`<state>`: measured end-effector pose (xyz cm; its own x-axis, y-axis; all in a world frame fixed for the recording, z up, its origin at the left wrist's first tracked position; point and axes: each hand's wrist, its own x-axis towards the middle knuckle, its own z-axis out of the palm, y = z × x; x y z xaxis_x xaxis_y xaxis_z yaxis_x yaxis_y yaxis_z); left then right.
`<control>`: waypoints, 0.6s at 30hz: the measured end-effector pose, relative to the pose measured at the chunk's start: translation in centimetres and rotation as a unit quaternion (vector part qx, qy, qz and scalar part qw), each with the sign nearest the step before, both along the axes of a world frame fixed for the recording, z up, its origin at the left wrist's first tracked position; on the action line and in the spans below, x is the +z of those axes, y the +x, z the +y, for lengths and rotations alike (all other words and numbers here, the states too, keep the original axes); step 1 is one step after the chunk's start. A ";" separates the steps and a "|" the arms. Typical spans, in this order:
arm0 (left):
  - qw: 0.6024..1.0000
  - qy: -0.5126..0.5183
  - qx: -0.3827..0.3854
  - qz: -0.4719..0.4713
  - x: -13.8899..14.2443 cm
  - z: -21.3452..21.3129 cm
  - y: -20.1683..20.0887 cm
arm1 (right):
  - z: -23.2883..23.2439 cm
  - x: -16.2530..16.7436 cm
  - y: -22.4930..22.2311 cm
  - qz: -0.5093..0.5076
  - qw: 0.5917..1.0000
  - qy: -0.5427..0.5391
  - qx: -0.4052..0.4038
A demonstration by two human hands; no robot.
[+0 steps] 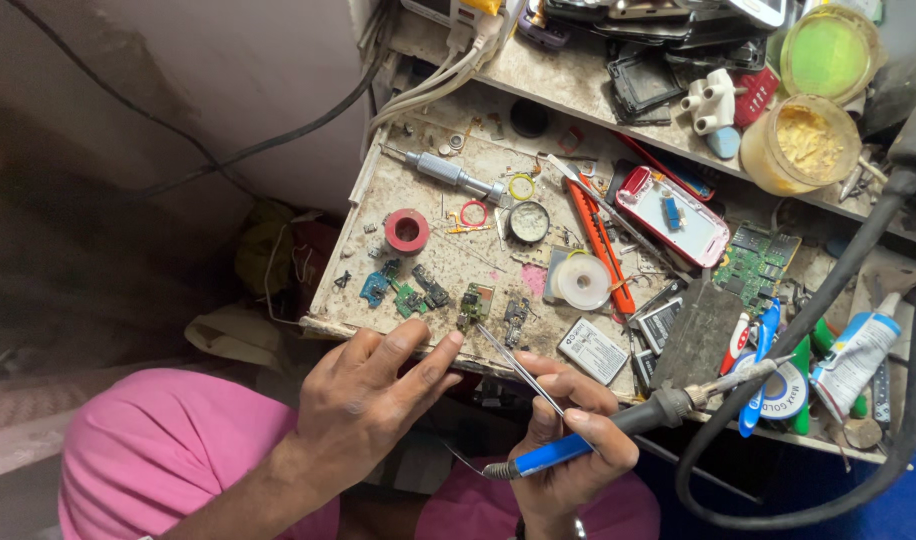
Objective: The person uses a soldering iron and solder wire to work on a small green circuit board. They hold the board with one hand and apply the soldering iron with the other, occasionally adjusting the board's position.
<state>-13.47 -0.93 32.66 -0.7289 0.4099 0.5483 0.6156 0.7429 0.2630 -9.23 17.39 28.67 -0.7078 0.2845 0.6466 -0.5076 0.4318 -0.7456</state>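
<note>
Head view, left hand: the left hand (363, 400) reaches to the front edge of the stained, cluttered worktop (448, 255); thumb and forefinger are drawn together, pinching a small green circuit board (474, 303) at the bench edge, though the exact contact is hard to make out.
Head view, right hand: the right hand (568, 445) is closed around two tools at once, a pair of thin metal tweezers (518, 370) and a blue-handled soldering iron (598, 435).
Tweezers: they slant up and left, tips just beside the small green circuit board and the left fingertips.
Soldering iron: it lies across the palm, its metal end pointing right, with a thick black cable (828, 300) looping beside it.
Board's place: near the front edge of the worktop, between other small board fragments (403, 290).
Behind it: a red roll of tape (407, 230), a silver cylindrical tool (448, 172), a round metal tin (529, 222), a white spool of wire (583, 282), an orange utility knife (598, 240).
Right side: a pink-framed phone lying open (673, 215), a larger green circuit board (756, 262), a white glue tube (858, 350).
Shelf above: two yellowish round plastic jars (803, 145), a white plug adapter (713, 100).
Below: the person's pink clothing (168, 450).
</note>
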 end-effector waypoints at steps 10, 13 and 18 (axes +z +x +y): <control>1.000 -0.004 -0.004 -0.006 0.1 -0.1 0.0 | 0.0 -0.2 0.0 0.004 1.000 0.003 -0.004; 1.000 -0.002 -0.006 -0.008 0.2 -0.1 -0.1 | 0.0 -0.3 -0.1 0.007 1.000 -0.003 0.006; 1.000 -0.001 -0.009 -0.007 0.3 -0.7 -0.3 | -0.7 -0.2 -0.1 -0.001 1.000 -0.012 0.019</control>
